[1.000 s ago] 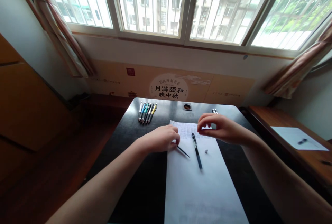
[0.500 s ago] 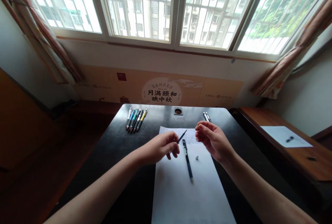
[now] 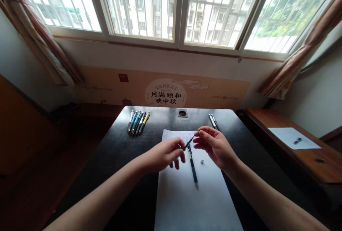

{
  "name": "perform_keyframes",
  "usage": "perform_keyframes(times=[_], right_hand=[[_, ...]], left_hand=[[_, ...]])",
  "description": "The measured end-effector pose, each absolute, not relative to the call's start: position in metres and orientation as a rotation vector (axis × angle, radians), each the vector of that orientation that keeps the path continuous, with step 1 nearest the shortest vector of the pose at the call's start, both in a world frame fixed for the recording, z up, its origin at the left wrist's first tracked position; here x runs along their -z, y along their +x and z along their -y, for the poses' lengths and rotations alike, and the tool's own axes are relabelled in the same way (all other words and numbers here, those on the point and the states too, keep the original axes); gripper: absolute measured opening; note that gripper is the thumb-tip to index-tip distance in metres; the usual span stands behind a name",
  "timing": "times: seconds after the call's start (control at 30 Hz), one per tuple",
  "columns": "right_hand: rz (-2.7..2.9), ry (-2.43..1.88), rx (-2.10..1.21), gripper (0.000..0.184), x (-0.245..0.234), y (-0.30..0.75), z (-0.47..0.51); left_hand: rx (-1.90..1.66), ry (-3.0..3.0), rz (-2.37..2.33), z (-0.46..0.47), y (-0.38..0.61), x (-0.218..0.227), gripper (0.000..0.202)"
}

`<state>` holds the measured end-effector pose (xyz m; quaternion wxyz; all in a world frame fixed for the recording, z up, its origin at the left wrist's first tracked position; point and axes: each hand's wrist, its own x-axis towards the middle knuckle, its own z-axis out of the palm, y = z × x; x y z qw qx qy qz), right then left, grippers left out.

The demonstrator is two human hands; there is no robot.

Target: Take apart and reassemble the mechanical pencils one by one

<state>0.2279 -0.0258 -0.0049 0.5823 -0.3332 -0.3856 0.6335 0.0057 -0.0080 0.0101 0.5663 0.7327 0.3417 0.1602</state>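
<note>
A thin dark pen refill [image 3: 189, 142] is pinched in my left hand [image 3: 171, 153], its tip slanting up to the right. My right hand [image 3: 212, 145] is closed in a pinch right at that tip; whatever small thing its fingertips hold is too tiny to make out. Below both hands, a dark pen barrel [image 3: 192, 168] with a clip lies on the white paper [image 3: 187, 206]. To the right of the barrel sits a small grey cone-shaped pen tip [image 3: 202, 162].
Several click pens [image 3: 138, 122] lie in a row at the back left of the black table [image 3: 112, 145]. More pens [image 3: 213, 121] lie at the back right, behind my right hand. A round hole fitting [image 3: 182, 113] is near the far edge. A wooden side table [image 3: 283, 120] stands on the right.
My right hand has moved left and slightly down, bringing its pinched fingertips to the refill's tip. My left hand still holds the refill in nearly the same place.
</note>
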Motion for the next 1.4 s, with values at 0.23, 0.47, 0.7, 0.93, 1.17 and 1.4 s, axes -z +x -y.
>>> perform_keyframes(times=[0.23,0.47,0.7,0.93,1.17,1.4], right_hand=[[0.988,-0.783,-1.413,0.022,0.005,0.227,0.028],[0.977,-0.795,-1.353,0.021,0.007,0.233,0.024],[1.137,-0.792,-1.291,0.017,0.009,0.234,0.026],[1.214,-0.83,-1.262,0.018,0.011,0.229,0.028],[1.136,-0.787,-1.364,0.018,0.012,0.221,0.028],[1.181,-0.788,-1.344,0.022,0.019,0.223,0.025]], left_hand=[[-0.373,1.705,-0.814,0.01,0.005,-0.019,0.011],[-0.372,1.741,-0.805,0.009,0.005,-0.015,0.009],[-0.369,1.752,-0.828,0.011,0.006,-0.021,0.013],[-0.406,1.754,-0.813,0.008,0.007,-0.014,0.011],[-0.433,1.761,-0.833,0.009,0.008,-0.01,0.011],[-0.478,1.735,-0.816,0.01,0.01,-0.007,0.013]])
